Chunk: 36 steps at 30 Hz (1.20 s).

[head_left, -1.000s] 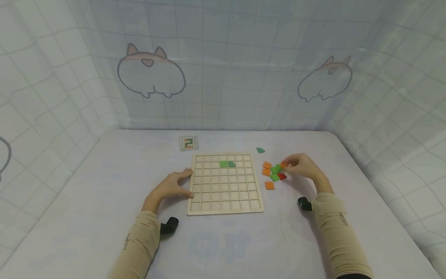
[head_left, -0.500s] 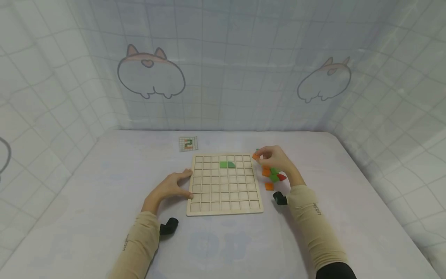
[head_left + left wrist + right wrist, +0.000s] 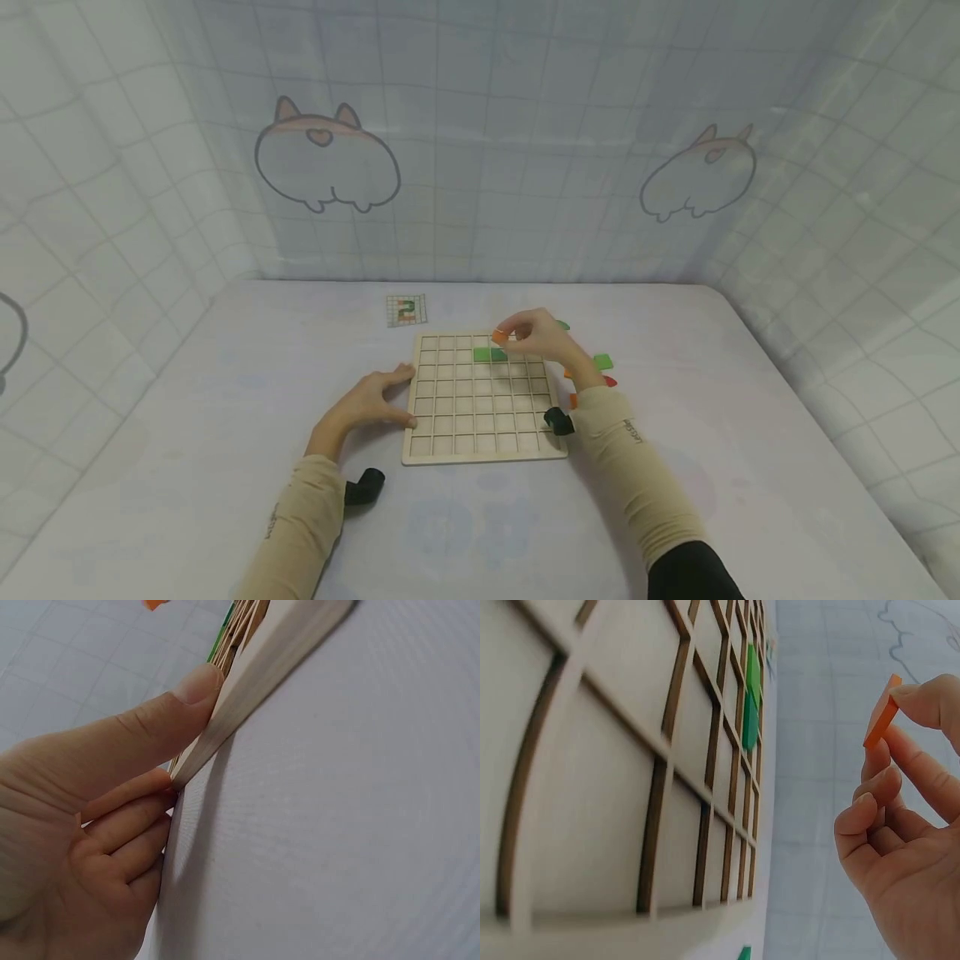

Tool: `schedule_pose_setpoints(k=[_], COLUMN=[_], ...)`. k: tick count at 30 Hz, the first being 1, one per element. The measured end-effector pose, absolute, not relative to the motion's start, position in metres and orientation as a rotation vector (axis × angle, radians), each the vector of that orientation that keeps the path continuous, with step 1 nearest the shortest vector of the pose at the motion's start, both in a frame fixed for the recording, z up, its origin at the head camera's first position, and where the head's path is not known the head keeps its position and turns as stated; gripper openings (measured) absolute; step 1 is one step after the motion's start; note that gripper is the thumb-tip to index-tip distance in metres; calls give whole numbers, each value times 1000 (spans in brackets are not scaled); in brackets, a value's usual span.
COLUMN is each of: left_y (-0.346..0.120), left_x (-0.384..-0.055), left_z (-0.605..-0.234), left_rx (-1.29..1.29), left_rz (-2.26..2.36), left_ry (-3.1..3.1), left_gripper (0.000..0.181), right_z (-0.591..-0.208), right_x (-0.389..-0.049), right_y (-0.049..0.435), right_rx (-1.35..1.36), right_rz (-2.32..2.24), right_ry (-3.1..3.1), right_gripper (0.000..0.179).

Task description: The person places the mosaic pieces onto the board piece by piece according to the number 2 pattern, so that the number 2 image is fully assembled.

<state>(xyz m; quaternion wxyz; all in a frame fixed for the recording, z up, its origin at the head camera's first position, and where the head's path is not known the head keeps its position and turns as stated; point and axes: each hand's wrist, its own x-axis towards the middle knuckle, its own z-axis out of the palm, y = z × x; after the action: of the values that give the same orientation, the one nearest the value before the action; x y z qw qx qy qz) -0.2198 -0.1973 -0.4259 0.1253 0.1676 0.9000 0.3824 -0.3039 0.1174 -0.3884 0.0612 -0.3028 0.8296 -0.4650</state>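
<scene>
A wooden grid board (image 3: pixel 483 421) lies flat on the table. My left hand (image 3: pixel 367 398) rests at its left edge, thumb and fingers spread; the left wrist view shows the thumb (image 3: pixel 199 684) against the rim. Above the board's upper part, my right hand (image 3: pixel 542 333) pinches an orange square tile (image 3: pixel 883 716) between thumb and finger, tilted and apart from the grid. Side by side in the grid sit a light green square tile (image 3: pixel 482 355) and a dark green tile (image 3: pixel 498 356), just below the held tile in the head view.
Right of the board are loose tiles, partly hidden by the right arm: a green one (image 3: pixel 603 362), a red one (image 3: pixel 611 382), an orange one (image 3: pixel 573 401). A dark green tile (image 3: pixel 563 325) lies farther back. Behind the board is a small pattern card (image 3: pixel 406 310).
My right hand has carried the orange tile left from the loose pile, past the board's right edge, to above the grid. The left hand stays at the board's left edge.
</scene>
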Motion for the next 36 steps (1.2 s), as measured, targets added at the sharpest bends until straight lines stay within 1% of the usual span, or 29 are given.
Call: schedule_pose_setpoints(k=[5,10,18,28,36], left_y=[-198,-198,-197,-198,-199], left_x=[-220,-220,-221,-221,-220], left_z=[-426,-426,-427,-428,-428], left_rx=[500,507,500,493,497], left_rz=[1117,1122,1108,1101,1119], left_ry=[2622,2620,2626,2637,2629], left_gripper=[95,94,94,94,94], right_z=[-392,-399,-414,-415,-419], right_x=[-308,-314,-325,-325,-327], right_y=[104,90,69,58,55], right_rx=[-949,-1001,-966,-878,-923], right_rz=[-1429,-1415,-1287,-1165,-1053], right_ry=[2494,2493,2514,2485,2521], right_gripper=[23,26,26,31,28])
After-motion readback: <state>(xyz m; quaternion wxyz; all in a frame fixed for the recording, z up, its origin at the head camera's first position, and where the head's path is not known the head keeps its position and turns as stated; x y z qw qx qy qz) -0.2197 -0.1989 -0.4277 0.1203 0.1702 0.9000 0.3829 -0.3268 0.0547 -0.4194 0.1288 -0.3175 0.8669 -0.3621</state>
